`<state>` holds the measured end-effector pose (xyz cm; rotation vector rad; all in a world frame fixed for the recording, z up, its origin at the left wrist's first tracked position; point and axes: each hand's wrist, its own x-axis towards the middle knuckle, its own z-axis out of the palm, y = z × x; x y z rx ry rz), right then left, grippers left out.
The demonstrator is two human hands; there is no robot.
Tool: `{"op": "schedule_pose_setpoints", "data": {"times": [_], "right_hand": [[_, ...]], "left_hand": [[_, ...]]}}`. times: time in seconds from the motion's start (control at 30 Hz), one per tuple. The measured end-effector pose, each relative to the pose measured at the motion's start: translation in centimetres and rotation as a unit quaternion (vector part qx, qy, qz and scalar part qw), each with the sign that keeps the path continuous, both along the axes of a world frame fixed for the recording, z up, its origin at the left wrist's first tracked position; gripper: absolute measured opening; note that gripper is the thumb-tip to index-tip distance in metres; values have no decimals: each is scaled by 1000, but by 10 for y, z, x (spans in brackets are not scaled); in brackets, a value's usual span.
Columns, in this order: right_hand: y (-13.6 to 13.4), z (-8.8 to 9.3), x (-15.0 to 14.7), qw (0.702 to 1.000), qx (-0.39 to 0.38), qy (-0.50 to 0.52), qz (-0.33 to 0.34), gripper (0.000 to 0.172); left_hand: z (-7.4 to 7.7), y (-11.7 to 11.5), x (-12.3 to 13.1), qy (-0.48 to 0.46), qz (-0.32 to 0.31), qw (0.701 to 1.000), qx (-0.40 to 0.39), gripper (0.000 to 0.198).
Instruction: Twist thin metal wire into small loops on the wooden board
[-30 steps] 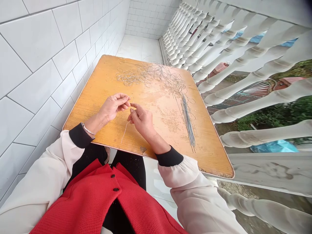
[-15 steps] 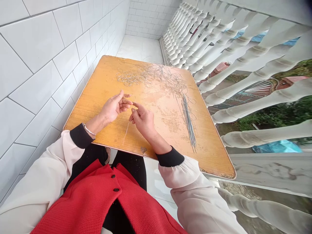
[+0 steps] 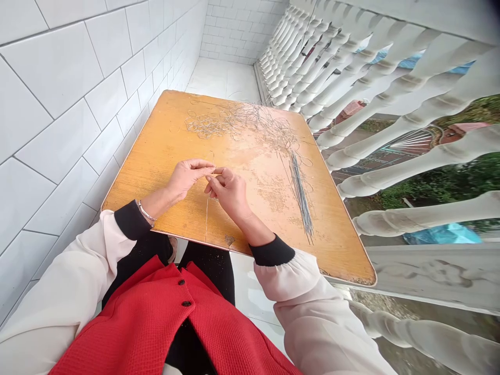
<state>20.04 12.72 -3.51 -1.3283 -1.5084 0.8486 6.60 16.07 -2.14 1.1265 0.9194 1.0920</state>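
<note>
Both of my hands meet over the near middle of an orange wooden table [image 3: 164, 140]. My left hand [image 3: 187, 176] pinches the top of a thin metal wire [image 3: 207, 216] between thumb and fingertips. My right hand [image 3: 228, 190] is closed on the same wire just beside it, fingertips touching the left ones. The wire's free end hangs straight down toward the table's near edge. A bundle of straight wires [image 3: 300, 192] lies to the right of my right hand.
A tangled heap of bent wire loops [image 3: 242, 125] covers the far part of the table. A white tiled wall runs along the left. A white balustrade [image 3: 375, 73] stands close on the right, and tiled floor extends beyond the table.
My left hand's fingers, spread half a second ago, have closed into a pinch against my right fingertips. The wire's hanging end has swung from slanting left to straight down.
</note>
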Motion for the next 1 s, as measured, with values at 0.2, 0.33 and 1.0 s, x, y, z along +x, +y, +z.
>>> {"op": "schedule_pose_setpoints", "data": {"times": [0.2, 0.33, 1.0], "right_hand": [[1, -1, -1, 999, -16, -6, 36, 37], [0, -4, 0, 997, -32, 1, 67, 41], [-4, -3, 5, 966, -120, -31, 227, 44]], "left_hand": [[5, 2, -2, -21, 3, 1000, 21, 10], [6, 10, -12, -68, 4, 997, 26, 10], [16, 16, -26, -38, 121, 990, 66, 15]]}}
